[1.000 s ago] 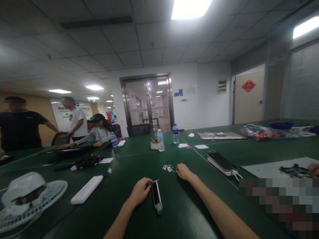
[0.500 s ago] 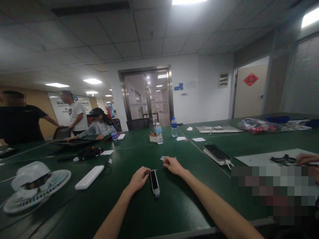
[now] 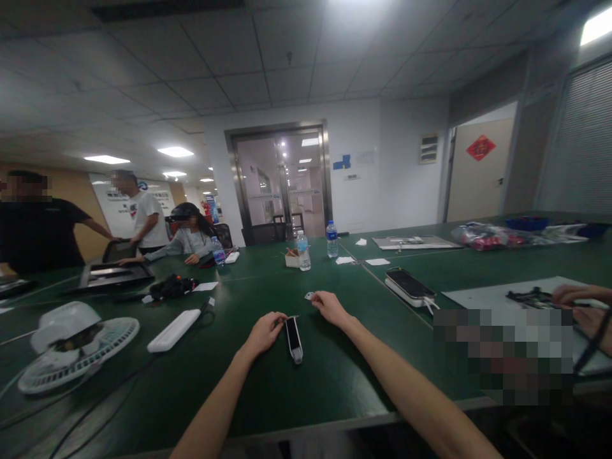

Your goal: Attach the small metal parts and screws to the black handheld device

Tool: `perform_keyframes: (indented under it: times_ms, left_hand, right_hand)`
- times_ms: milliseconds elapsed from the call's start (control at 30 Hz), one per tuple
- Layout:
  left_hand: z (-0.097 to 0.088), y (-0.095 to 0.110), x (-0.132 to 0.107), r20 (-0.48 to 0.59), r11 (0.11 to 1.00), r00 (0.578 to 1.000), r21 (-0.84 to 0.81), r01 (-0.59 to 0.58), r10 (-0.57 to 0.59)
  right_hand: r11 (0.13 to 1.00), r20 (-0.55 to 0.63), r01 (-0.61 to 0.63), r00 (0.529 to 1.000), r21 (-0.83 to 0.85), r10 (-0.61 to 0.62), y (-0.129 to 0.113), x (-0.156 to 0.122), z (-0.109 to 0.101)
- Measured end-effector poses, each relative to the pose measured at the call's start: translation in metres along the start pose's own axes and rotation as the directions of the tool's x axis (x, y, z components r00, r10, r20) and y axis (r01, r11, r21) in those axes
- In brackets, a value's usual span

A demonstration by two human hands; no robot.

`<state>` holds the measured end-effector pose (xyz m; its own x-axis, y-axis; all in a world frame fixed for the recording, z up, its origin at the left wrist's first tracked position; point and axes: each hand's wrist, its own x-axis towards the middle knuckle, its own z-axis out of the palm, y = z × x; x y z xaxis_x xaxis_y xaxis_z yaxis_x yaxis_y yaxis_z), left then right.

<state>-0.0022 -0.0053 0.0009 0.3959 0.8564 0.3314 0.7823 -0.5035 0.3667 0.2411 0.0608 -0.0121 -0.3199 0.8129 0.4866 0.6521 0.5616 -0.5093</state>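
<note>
Slim black-and-white device [image 3: 294, 340] by left hand [image 3: 268, 333] fingers [image 3: 280, 317], in from green tabletop's [image 3: 258, 401] near edge. Right hand [image 3: 331, 308] part-hides tiny silvery bits [image 3: 308, 296]; can't tell either grip.

Open tabletop [image 3: 261, 285] between hands [image 3: 329, 308] and bottles [image 3: 305, 254]

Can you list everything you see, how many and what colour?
Table: one, green, across the front
Slim case: one, black and white, front middle
Small pieces: count unclear, whitish, beyond the slim case
Bottles: three, clear, far part of table
Small box: one, pale, beside middle bottle
Papers: several, white, scattered
Phone: one, black, right
Bag: one, clear, far right
Long bar: one, white, left
Fan, perhaps: one, white, left
Glass doors: two, silver-framed, back
People: three, dark and pale tops, far left
Co-worker's hand: at least one, right edge
Left hand: one, at slim case
Right hand: one, at small pieces
</note>
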Motion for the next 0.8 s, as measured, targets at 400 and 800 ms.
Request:
perform_keyframes:
  times_ms: [400, 800]
  left_hand:
    - [0.003, -0.004, 0.001, 0.004, 1.0, 1.0, -0.028, 0.008, -0.008]
    - [-0.006, 0.009, -0.001, 0.065, 0.995, 0.994, -0.04, 0.09, -0.087]
  right_hand:
    - [0.928, 0.033, -0.365, 0.931, 0.073, 0.363, 0.055, 0.007, -0.018]
    - [0.895, 0.242, -0.411, 0.863, -0.174, 0.443, 0.039, 0.04, -0.026]
